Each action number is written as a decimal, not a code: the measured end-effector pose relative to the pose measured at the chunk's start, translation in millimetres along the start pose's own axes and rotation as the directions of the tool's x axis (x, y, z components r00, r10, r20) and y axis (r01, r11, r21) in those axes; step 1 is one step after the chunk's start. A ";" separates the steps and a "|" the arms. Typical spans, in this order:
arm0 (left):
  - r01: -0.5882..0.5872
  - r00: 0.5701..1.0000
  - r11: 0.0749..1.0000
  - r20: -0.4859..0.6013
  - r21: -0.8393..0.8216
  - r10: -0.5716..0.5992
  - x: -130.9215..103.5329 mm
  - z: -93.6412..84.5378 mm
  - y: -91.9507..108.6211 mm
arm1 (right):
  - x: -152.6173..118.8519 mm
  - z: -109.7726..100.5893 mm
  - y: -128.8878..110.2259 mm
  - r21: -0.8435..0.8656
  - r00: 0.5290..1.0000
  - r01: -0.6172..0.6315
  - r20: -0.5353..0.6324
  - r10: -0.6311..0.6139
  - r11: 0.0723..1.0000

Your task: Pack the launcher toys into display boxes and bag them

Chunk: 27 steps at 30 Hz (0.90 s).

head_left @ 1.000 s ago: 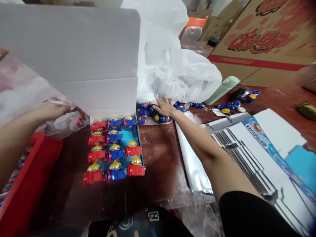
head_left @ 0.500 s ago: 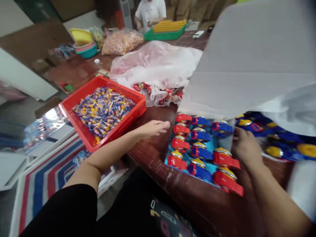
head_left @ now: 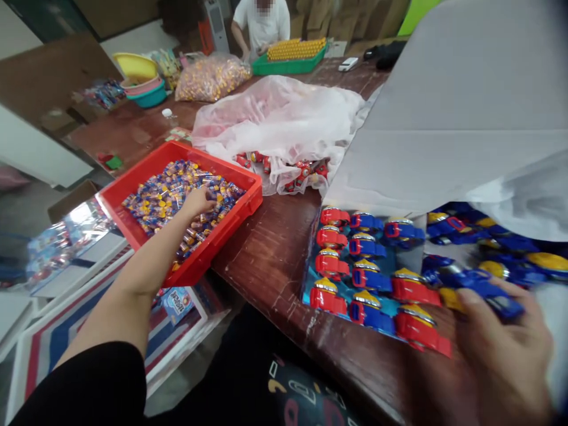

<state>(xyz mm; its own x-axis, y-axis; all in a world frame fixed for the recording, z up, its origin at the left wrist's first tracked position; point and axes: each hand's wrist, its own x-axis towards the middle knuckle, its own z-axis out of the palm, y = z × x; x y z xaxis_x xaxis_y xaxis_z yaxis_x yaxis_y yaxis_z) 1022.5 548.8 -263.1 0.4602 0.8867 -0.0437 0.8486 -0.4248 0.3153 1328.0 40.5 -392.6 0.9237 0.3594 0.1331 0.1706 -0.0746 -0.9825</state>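
My left hand (head_left: 198,203) is over the small wrapped candies (head_left: 164,192) in the red tray (head_left: 231,234), its fingers curled down among them; what they grip is too small to make out. On the right, my right hand (head_left: 506,349) holds a blue toy watch (head_left: 483,287) with a yellow part. Just left of it, an open box (head_left: 307,284) holds rows of red toy watches (head_left: 331,266) and blue toy watches (head_left: 370,278). More blue and yellow watches (head_left: 532,260) lie behind my right hand.
The box's raised grey lid (head_left: 444,118) stands at the right. A whitish plastic bag (head_left: 279,118) with red toys lies mid-table. Farther back are a green tray (head_left: 288,66), a candy bag (head_left: 213,77), stacked basins (head_left: 146,94) and a person in white (head_left: 261,26).
My left hand has moved left from above the table into the candy tray. My right hand has come nearer and now holds a blue watch.
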 end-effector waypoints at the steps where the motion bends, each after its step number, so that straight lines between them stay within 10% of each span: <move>1: -0.035 0.999 0.999 -0.038 -0.022 0.034 -13.4 -8.1 10.3 | -5.5 1.0 -7.4 -0.083 0.993 -0.027 -0.114 0.018 0.996; 3: -0.114 0.991 0.988 -0.086 -0.104 0.106 -50.4 -19.2 37.1 | -14.1 -1.4 -29.9 -0.175 0.973 0.002 -0.227 -0.043 0.985; 6: -0.216 0.962 0.828 0.032 -0.517 0.271 -118.1 -8.9 85.3 | -16.9 3.4 -70.2 -0.012 0.962 0.273 0.020 -0.272 0.962; 10: -0.044 0.638 0.595 0.435 -0.803 0.635 -190.0 46.5 140.9 | -10.9 39.3 -95.9 0.245 0.727 0.432 0.475 -0.496 0.868; 12: -0.058 0.530 0.579 0.467 -0.813 0.708 -204.9 70.6 159.4 | -11.0 52.3 -96.7 0.329 0.655 0.431 0.526 -0.542 0.840; 18: -0.441 0.452 0.569 0.376 -0.694 0.809 -205.8 74.9 188.0 | -20.2 29.1 -99.6 0.231 0.543 0.601 0.584 -0.604 0.765; 22: -0.828 0.333 0.360 0.139 -0.430 0.933 -208.1 76.2 193.3 | -34.9 14.7 -105.0 0.174 0.654 0.523 0.546 -0.524 0.834; 25: -0.964 0.217 0.220 0.039 -0.147 0.975 -208.0 90.8 193.3 | -49.8 14.7 -108.5 0.102 0.835 0.211 0.497 -0.234 0.972; 27: -0.976 0.197 0.200 0.044 -0.080 0.979 -207.3 99.2 194.0 | -57.1 14.7 -110.1 0.040 0.858 -0.013 0.513 -0.009 0.999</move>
<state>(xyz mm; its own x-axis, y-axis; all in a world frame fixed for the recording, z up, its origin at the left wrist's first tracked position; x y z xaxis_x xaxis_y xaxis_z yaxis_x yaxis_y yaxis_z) 1117.6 264.4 -286.9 0.9333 -0.2491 0.2585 -0.3003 -0.9364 0.1818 1251.4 41.9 -294.0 0.6154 0.7862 0.0561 0.1444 -0.0425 -0.9886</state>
